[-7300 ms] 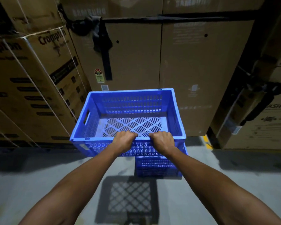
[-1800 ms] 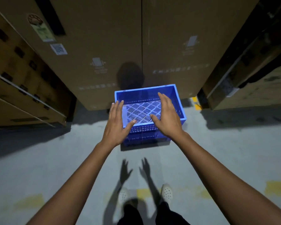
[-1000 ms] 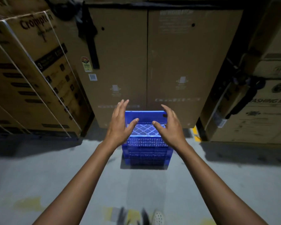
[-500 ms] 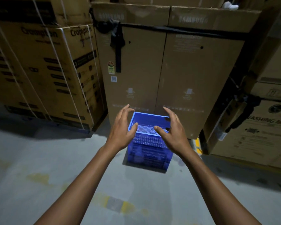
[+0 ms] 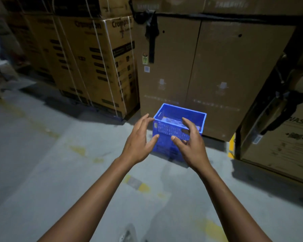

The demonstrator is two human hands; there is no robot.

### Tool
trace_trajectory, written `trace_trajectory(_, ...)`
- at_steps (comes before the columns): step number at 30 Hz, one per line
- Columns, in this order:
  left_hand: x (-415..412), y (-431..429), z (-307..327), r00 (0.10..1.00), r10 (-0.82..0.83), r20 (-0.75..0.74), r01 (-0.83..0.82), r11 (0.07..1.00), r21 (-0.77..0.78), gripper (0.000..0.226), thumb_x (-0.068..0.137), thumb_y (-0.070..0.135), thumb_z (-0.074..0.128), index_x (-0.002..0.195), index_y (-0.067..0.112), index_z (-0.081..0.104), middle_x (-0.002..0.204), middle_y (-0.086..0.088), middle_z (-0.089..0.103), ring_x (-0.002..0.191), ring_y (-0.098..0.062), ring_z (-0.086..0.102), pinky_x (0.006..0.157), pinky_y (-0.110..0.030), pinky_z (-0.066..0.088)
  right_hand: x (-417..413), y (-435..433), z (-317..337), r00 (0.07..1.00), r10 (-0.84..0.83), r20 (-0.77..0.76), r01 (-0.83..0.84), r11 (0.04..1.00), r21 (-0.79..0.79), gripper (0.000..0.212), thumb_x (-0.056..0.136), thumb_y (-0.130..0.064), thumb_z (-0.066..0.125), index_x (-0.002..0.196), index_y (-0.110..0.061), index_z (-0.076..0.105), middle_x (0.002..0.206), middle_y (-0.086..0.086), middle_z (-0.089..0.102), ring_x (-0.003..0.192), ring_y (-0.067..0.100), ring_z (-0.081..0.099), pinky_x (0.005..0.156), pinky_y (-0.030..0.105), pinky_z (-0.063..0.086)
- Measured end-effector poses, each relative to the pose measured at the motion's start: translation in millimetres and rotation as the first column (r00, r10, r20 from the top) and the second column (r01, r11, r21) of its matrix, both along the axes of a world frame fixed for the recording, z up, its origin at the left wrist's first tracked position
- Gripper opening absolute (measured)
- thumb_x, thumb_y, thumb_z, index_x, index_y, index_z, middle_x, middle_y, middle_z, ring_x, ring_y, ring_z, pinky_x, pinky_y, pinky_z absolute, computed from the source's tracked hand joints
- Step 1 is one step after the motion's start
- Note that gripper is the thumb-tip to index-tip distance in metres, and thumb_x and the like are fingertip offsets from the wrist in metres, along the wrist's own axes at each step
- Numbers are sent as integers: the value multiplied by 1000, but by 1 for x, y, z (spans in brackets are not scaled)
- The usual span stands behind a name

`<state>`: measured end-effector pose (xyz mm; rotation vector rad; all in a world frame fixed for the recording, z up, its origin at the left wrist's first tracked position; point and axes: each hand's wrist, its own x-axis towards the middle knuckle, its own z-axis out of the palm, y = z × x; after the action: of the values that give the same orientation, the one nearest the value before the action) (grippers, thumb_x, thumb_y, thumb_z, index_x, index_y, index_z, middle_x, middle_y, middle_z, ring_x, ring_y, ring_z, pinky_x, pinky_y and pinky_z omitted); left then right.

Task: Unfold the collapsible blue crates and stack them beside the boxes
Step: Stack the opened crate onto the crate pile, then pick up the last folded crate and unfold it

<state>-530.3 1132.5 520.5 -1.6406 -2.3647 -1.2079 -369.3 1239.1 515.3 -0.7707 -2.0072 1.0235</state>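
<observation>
Hovering left hand (image 5: 138,145), right hand (image 5: 191,145), fingers (image 5: 143,120) spread

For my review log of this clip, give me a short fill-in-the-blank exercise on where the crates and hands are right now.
1. The blue crates stand on the floor against tall boxes made of ____.
2. Both the left hand and the right hand are open and hold ____.
3. The top crate is unfolded, its open side facing ____.
4. The strapped Crompton boxes stand to the ____ of the crates.

Missing words: cardboard; nothing; up; left
</observation>
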Motion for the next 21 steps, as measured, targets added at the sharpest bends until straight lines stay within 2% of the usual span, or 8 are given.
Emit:
trace_trajectory(2,20,-27,-6,999,42,-4,-42,998,-37,53,92,35,61,139,26,39,155,2,32,141,-14,31,107,-30,34,11,-22,-10,999,46,17,-45,998,-49,70,78,-44,66,141,-36,37,146,-6,42,126,15,49,97,50,49)
trace_trajectory(5,32,-71,-6,992,127,-16,-128,990,-66,55,92,35,60,141,26,37,156,3,30,143,-14,28,110,-31,32,10,-52,-9,992,125,22,-122,989,-83,69,84,-30,72,144,-28,37,148,-4,41,124,11,48,97,46,50)
trace_trajectory(9,34,-147,-4,959,278,-48,-282,955,-90,54,94,37,58,142,27,36,155,4,31,142,-13,28,111,-31,32,-4,-105,0,971,240,-1,-239,965,-107,66,88,-23,71,144,-30,36,148,-6,41,117,3,46,94,29,47)
trace_trajectory(15,41,-278,-1,884,461,-72,-466,881,-77,48,94,36,57,138,27,40,154,3,33,142,-13,30,110,-30,30,-27,-219,3,887,462,19,-459,884,-91,66,89,-28,69,144,-37,33,149,-8,39,118,5,48,95,33,49)
trace_trajectory(18,49,-356,-5,844,529,-88,-534,843,-66,36,94,34,57,129,26,51,152,3,37,142,-14,28,111,-29,28,-34,-286,5,833,553,19,-550,831,-83,64,90,-30,68,143,-37,33,147,-9,41,118,6,50,94,35,50)
trace_trajectory(21,60,-444,-10,802,593,-71,-596,801,-54,12,94,28,60,103,21,65,146,1,47,142,-16,31,113,-32,27,-37,-365,9,780,626,9,-623,778,-77,63,89,-30,68,142,-35,34,146,-9,43,115,7,51,92,34,50)
